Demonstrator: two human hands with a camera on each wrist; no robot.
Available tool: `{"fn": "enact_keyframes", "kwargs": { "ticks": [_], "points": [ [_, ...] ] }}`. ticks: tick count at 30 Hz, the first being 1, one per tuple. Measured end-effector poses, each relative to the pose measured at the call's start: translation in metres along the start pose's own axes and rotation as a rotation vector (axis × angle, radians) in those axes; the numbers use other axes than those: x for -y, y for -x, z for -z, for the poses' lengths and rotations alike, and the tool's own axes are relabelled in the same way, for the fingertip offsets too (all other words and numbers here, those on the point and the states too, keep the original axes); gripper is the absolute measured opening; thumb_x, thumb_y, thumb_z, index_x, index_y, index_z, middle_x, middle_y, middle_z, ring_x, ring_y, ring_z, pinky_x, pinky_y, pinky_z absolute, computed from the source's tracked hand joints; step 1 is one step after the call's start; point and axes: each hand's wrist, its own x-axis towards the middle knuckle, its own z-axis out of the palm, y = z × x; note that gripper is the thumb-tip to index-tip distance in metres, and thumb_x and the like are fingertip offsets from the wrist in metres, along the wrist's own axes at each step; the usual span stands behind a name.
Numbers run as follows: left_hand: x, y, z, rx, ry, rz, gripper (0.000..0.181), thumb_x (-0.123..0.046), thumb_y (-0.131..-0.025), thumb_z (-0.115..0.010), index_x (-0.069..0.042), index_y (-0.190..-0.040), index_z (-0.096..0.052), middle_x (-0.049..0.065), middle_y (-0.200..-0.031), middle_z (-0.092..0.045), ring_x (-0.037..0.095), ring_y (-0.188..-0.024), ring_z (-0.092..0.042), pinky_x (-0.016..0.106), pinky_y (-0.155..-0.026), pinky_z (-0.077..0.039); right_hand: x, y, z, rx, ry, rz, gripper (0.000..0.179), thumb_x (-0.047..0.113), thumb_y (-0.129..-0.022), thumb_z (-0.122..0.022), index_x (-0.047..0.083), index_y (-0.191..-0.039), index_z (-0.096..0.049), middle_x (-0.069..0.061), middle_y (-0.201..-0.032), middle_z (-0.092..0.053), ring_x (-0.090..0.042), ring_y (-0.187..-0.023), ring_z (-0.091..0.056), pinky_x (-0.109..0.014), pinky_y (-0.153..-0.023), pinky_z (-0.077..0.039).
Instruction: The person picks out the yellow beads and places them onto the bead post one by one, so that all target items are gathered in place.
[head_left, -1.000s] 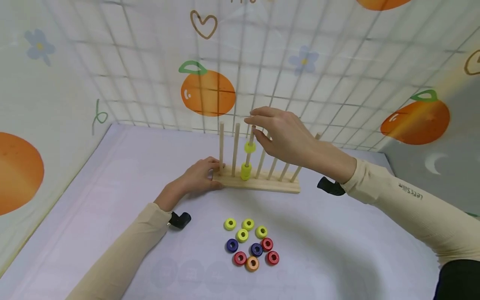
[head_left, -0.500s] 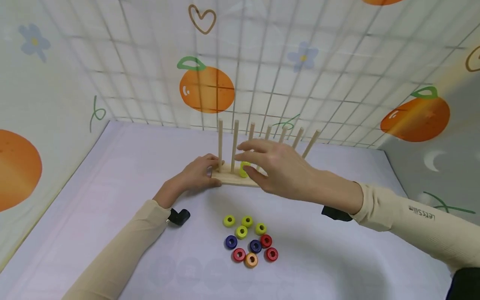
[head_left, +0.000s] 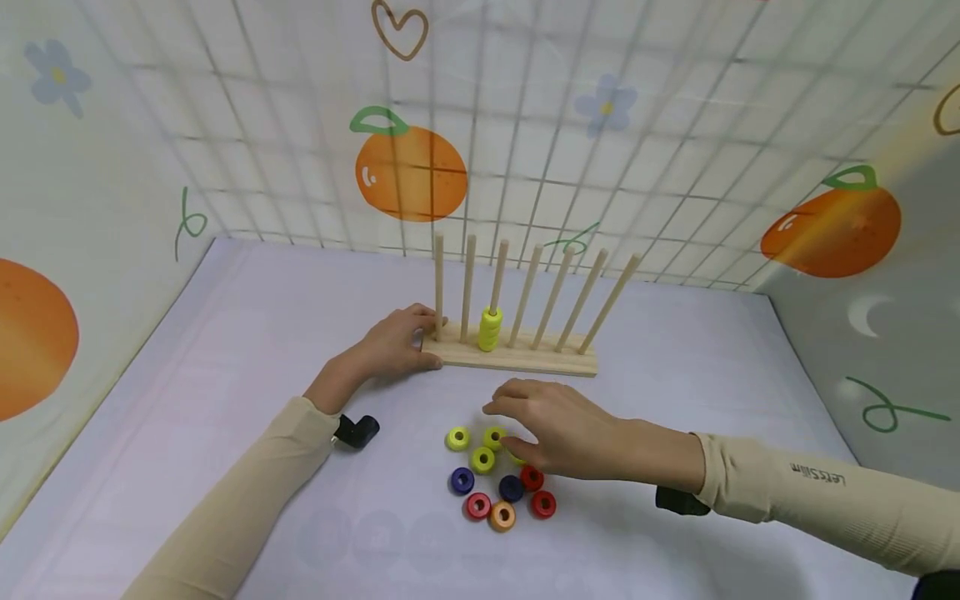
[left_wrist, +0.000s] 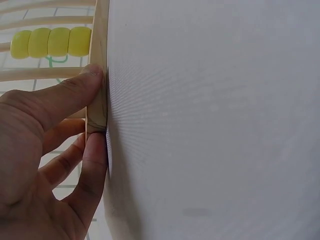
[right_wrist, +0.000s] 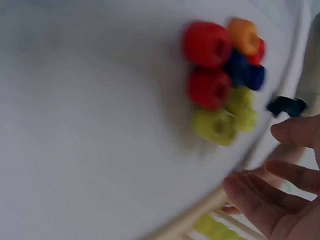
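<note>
Behind everything stands a tall white cloth backdrop [head_left: 645,183] with plump printed oranges [head_left: 411,173] and a grid of lines across it, and below it spreads the pale, cloth-covered worktop [head_left: 300,317]. In from the near side reach two beige sleeves [head_left: 247,492], and here's the centrepiece: a long, pale wooden rack [head_left: 525,357], upright near the back. Over on this side the right hand [head_left: 570,429], palm down above the loose beads, its grip wide, thumb parted from the fingers, fingertips clear of the beads in the right wrist view! And the left hand [head_left: 393,342] has the rack's left end pinched, thumb on one face, fingers round the other side. Up rise seven slim wooden pegs [head_left: 556,292], and the third from the left carries a stack of four round yellow wooden-looking beads [head_left: 490,329], touching one another down at the base. In front of the rack, the loose cluster: four loose yellow beads [head_left: 483,460], one partly hidden by the right hand, then three glossy red beads [head_left: 477,506], two dark blue beads [head_left: 462,481] and one orange bead [head_left: 502,517] at the near edge.
</note>
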Motion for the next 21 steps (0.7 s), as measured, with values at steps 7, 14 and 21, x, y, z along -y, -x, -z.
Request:
{"fn": "enact_keyframes", "kwargs": {
  "ticks": [7, 14, 21],
  "points": [
    [0.001, 0.000, 0.001, -0.002, 0.001, -0.013, 0.066, -0.031, -0.083, -0.083, -0.003, -0.138, -0.059, 0.010, -0.143, -0.052, 0.033, -0.132, -0.046, 0.051, -0.108, -0.037, -0.012, 0.010, -0.031, 0.065, -0.085, -0.175, 0.038, 0.022, -0.087, -0.078, 0.006, -0.121, -0.070, -0.005, -0.115, -0.067, -0.014, -0.092, -0.064, -0.036, -0.083, -0.055],
    [0.001, -0.001, 0.001, 0.001, -0.002, -0.012, 0.066, -0.031, -0.084, -0.083, -0.004, -0.139, -0.058, 0.011, -0.143, -0.051, 0.033, -0.133, -0.045, 0.051, -0.109, -0.037, -0.015, 0.012, -0.041, 0.027, -0.042, -0.226, 0.035, 0.020, -0.083, -0.079, 0.006, -0.114, -0.072, -0.006, -0.107, -0.069, -0.008, -0.079, -0.058, -0.035, -0.077, -0.055],
    [-0.001, -0.001, 0.000, 0.014, -0.003, 0.008, 0.067, -0.032, -0.084, -0.082, -0.004, -0.139, -0.058, 0.011, -0.144, -0.051, 0.034, -0.134, -0.044, 0.053, -0.109, -0.036, -0.019, 0.012, -0.043, 0.041, -0.107, -0.241, 0.022, 0.019, -0.083, -0.080, 0.007, -0.100, -0.075, 0.004, -0.081, -0.064, -0.006, -0.066, -0.052, -0.023, -0.060, -0.047]
  ]
}}
